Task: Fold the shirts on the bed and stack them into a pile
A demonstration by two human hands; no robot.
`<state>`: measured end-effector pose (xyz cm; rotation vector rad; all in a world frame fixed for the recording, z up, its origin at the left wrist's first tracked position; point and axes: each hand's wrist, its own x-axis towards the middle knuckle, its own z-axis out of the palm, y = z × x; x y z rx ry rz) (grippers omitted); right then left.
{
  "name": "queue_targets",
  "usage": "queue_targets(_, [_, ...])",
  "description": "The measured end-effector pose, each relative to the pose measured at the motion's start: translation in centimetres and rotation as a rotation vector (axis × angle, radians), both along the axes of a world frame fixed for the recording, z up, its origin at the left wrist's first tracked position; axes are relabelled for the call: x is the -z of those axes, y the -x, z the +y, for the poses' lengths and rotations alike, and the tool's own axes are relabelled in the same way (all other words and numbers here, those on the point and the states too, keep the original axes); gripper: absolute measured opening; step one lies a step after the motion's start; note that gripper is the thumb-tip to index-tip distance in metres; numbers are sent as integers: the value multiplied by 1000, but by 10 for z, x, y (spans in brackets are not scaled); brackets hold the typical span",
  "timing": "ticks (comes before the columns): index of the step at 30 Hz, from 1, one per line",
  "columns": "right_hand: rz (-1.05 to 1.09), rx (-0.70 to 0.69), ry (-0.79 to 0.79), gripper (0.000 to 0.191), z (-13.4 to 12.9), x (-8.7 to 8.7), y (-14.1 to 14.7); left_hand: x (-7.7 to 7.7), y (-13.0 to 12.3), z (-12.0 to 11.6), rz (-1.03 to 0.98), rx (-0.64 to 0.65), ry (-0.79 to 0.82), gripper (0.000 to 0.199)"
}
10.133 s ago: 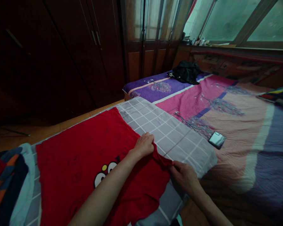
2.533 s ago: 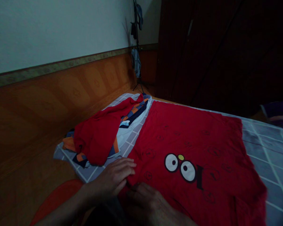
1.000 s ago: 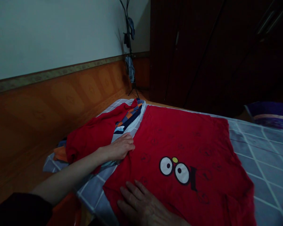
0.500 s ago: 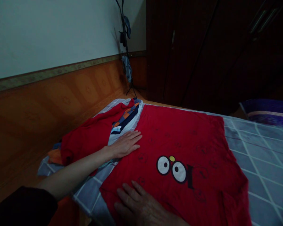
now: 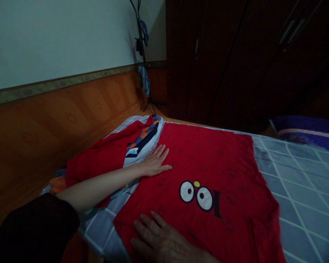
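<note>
Left hand farther past clothes pile

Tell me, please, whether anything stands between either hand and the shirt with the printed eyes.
Nothing visible does. The left hand lies spread on the shirt's edge nearest the other clothes, and the right hand rests on its near part. Those clothes lie beside the shirt, not in between.
</note>
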<state>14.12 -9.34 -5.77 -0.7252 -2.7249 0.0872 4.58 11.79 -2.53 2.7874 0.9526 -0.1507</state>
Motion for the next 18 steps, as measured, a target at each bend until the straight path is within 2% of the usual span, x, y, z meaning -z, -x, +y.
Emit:
queue_targets(4, [-22, 9, -43, 38, 2, -2, 2, 6, -21, 36, -5, -57, -40, 83])
queue_targets(13, [-52, 4, -141, 36, 5, -7, 0, 16, -81, 108, -69, -286, -121, 78])
queue_targets(18, [-55, 36, -214, 36, 5, 3, 0, 14, -97, 136, -72, -422, -137, 77])
